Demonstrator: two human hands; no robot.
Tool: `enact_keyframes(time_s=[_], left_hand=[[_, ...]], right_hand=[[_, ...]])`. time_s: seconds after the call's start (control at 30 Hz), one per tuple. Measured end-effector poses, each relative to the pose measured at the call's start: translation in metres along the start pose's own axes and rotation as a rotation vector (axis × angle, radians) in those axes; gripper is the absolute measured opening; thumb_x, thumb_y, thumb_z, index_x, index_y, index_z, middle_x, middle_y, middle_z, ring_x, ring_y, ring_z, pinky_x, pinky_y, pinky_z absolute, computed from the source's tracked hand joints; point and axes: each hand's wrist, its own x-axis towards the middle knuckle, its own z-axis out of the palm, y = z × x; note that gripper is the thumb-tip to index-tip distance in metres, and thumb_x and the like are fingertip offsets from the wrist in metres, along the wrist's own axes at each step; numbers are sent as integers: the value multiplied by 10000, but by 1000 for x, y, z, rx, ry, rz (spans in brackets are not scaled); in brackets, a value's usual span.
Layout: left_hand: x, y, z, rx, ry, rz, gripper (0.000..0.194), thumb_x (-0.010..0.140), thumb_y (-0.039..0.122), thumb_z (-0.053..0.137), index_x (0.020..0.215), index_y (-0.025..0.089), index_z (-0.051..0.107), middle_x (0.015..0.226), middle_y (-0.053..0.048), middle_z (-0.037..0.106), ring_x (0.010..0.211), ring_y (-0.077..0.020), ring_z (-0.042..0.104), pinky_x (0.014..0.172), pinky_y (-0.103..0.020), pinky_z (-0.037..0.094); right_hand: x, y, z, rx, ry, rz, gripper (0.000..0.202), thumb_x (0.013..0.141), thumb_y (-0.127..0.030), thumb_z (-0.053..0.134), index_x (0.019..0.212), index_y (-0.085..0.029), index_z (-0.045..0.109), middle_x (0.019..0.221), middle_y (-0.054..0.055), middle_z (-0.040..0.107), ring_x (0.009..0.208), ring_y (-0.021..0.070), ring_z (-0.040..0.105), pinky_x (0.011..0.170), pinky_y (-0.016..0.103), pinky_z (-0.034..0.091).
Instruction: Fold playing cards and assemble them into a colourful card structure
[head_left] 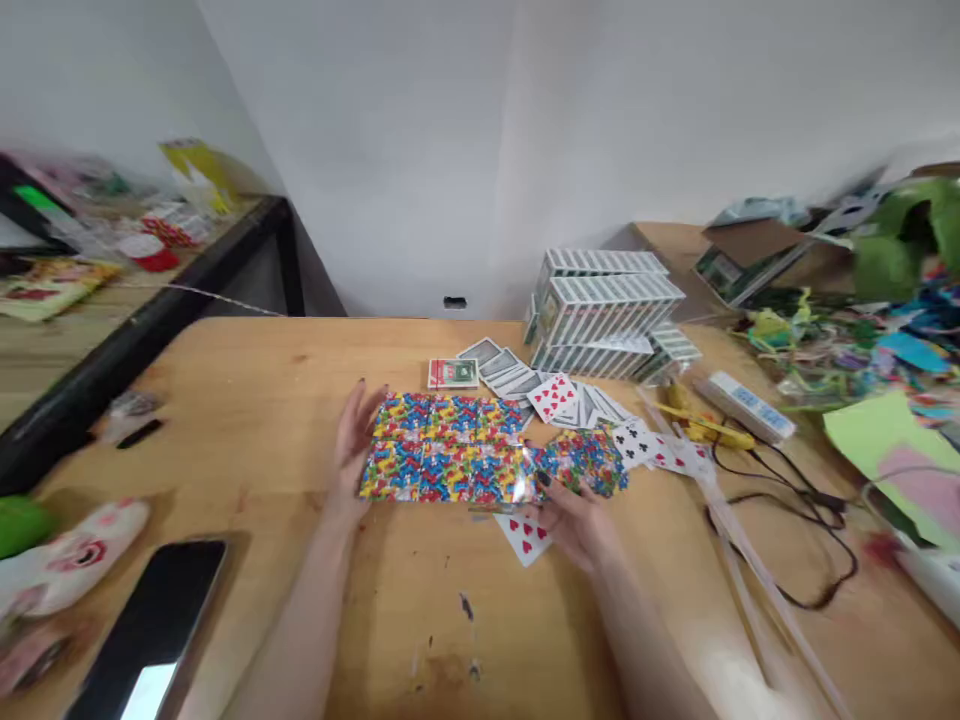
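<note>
Your left hand (354, 445), fingers apart, touches the 9 o'clock edge of the colourful cards (450, 450) in two rows mid-table (397, 640). Your right hand (571, 515) is at their 4 o'clock end, its grip impossible to tell. Stacked boxes (607, 310) stand at 1 o'clock, a phone (161, 610) at 8.

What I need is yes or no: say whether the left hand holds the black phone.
No, the phone lies flat on the table, while the left hand is at the edge of the colourful patterned rectangles.
</note>
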Motion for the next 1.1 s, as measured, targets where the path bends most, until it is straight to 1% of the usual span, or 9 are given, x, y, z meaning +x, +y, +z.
enact_keyframes(time_s=[0.07,0.17,0.27,0.33,0.47,0.6,0.77,0.9,1.1], left_hand=[[2,3,-4,-11,-42,-244,560,648,388,613,1156,178,508,1184,-62,552,1110,-268,478,887,-343,430],[4,2,-11,-4,-96,-475,519,681,448,558,1090,128,552,1089,-98,609,1017,-276,549,809,-362,478],[2,-3,-18,62,-120,-552,457,611,280,660,1041,153,572,994,-76,655,899,-242,613,727,-309,511],[1,-5,-24,130,-124,-594,449,549,184,701,983,145,593,913,-72,680,803,-228,642,668,-281,520],[-3,-2,-32,243,-153,-690,440,460,147,759,875,131,613,755,-56,699,651,-212,655,572,-262,519],[-4,5,-35,265,-219,-701,521,443,166,780,931,133,601,779,-61,700,650,-208,655,581,-264,521],[-3,8,-33,255,-289,-701,662,466,179,779,1081,151,536,886,-86,688,749,-240,653,617,-287,525],[-1,5,-32,246,-335,-711,698,472,173,778,1116,157,510,912,-92,683,789,-252,646,709,-340,516],[0,3,-30,250,-362,-708,663,498,181,766,1114,152,522,982,-103,661,846,-258,632,765,-358,498]], right_hand=[[0,-1,-2,19,9,-33,115,634,-122,689,653,-184,594,724,-6,672,616,155,626,691,379,526],[0,-3,-3,21,24,-68,133,633,-122,689,607,-186,576,685,-19,663,630,153,623,688,370,530],[-1,-3,1,-6,29,-84,112,648,-145,682,698,-207,603,731,-16,671,700,165,627,709,371,527],[-2,-2,5,-39,21,-81,193,658,-177,678,833,-224,613,830,1,676,772,183,625,731,383,520],[-5,2,11,-141,-3,-58,330,668,-253,671,985,-205,590,964,52,659,843,222,619,735,399,512],[-7,1,7,-295,-8,-27,250,667,-286,670,878,-161,619,930,63,668,802,224,632,687,365,522],[-7,-11,-3,-553,-18,94,208,618,-304,702,668,-124,611,641,51,678,496,182,625,497,291,522],[-6,-14,-6,-502,-52,112,194,610,-292,705,655,-120,626,613,53,671,493,168,620,484,274,531],[-3,-12,-11,-378,11,165,133,566,-201,729,631,-124,642,608,35,663,522,154,628,484,248,547]])
